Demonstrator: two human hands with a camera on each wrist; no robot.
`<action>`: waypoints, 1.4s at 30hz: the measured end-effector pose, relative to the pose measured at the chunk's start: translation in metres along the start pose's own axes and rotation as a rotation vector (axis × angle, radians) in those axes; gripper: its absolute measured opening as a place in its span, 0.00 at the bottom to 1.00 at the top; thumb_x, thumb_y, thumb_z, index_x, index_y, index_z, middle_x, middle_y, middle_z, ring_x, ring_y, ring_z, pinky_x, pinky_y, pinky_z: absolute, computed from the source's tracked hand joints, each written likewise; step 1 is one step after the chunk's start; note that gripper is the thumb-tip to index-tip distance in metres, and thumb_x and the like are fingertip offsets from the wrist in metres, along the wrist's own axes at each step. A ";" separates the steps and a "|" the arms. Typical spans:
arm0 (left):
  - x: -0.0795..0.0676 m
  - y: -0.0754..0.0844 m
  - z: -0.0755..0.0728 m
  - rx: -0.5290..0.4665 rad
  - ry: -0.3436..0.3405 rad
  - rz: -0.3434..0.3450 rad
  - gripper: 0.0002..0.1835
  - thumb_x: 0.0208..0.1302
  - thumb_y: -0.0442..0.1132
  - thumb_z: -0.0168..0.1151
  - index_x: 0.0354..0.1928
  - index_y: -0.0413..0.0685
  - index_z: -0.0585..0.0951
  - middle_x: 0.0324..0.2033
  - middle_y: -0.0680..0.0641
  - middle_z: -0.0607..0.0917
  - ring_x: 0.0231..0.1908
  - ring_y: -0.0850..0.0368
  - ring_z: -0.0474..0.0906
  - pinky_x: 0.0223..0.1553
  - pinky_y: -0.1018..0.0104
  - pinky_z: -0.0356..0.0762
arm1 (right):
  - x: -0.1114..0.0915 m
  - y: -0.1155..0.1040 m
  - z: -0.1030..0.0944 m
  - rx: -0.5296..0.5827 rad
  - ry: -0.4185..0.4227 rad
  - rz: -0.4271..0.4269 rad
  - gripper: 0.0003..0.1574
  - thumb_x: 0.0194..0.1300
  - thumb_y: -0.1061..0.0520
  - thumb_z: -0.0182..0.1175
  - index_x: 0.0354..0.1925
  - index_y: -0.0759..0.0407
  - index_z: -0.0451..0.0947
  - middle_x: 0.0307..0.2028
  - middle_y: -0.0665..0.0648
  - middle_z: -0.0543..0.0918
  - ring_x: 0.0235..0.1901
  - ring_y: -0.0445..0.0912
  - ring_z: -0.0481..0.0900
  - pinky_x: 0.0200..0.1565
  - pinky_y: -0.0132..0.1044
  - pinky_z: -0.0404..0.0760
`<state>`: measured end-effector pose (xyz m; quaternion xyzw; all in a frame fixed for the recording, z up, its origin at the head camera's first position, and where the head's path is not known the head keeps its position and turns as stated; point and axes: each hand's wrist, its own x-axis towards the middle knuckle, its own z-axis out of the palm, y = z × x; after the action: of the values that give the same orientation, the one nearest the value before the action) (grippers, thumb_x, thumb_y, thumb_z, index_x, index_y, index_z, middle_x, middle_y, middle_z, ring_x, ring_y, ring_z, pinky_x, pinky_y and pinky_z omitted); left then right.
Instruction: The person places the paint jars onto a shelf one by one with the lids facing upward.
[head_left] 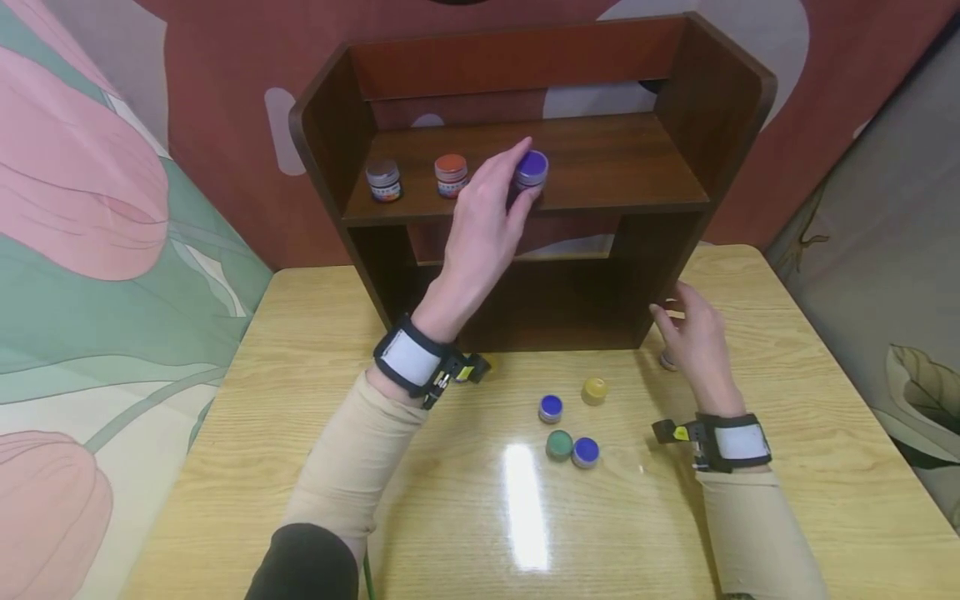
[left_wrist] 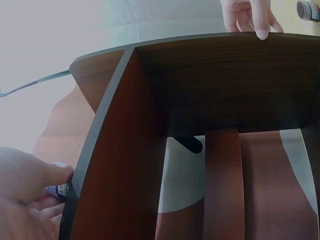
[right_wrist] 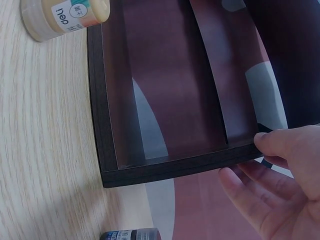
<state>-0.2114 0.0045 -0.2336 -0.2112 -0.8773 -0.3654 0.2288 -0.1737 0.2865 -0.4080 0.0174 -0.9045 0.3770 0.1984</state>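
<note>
My left hand (head_left: 487, 212) pinches a paint jar with a purple-blue lid (head_left: 532, 169) between thumb and fingers, at the front edge of the upper board of a dark brown wooden shelf (head_left: 600, 162). Whether the jar's base touches the board cannot be told. In the left wrist view the fingers partly cover this jar (left_wrist: 61, 189). A red-lidded jar (head_left: 452, 177) and a dark-lidded jar (head_left: 385, 181) stand to the left on the same board. Lower right, my right hand (head_left: 697, 342) grips the front edge of the shelf's right side panel (right_wrist: 200, 162), thumb on one side and fingers on the other.
On the wooden table (head_left: 465, 533) before the shelf are a yellow jar (head_left: 595, 391), a green-lidded jar (head_left: 558, 445), and two blue-lidded jars, one nearer (head_left: 586, 452) and one farther (head_left: 551, 408). Another jar (head_left: 667, 360) is partly hidden by the right hand. Patterned cloth hangs behind.
</note>
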 end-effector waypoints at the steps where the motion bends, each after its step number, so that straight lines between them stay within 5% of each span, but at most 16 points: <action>1: 0.000 0.000 0.000 0.003 -0.003 -0.003 0.28 0.71 0.41 0.60 0.71 0.49 0.69 0.67 0.46 0.77 0.68 0.55 0.73 0.71 0.72 0.66 | 0.000 0.000 0.000 -0.001 -0.001 0.001 0.22 0.72 0.60 0.57 0.61 0.65 0.72 0.54 0.70 0.81 0.52 0.65 0.82 0.48 0.59 0.84; 42: 0.017 0.010 -0.002 0.124 -0.170 -0.170 0.30 0.72 0.43 0.57 0.73 0.48 0.65 0.69 0.47 0.75 0.69 0.56 0.72 0.69 0.65 0.71 | -0.001 0.000 0.001 0.005 0.003 0.000 0.22 0.72 0.60 0.57 0.61 0.66 0.72 0.54 0.71 0.81 0.52 0.65 0.82 0.48 0.59 0.84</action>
<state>-0.2193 0.0130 -0.2171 -0.1518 -0.9291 -0.3094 0.1342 -0.1729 0.2859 -0.4087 0.0175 -0.9033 0.3792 0.2000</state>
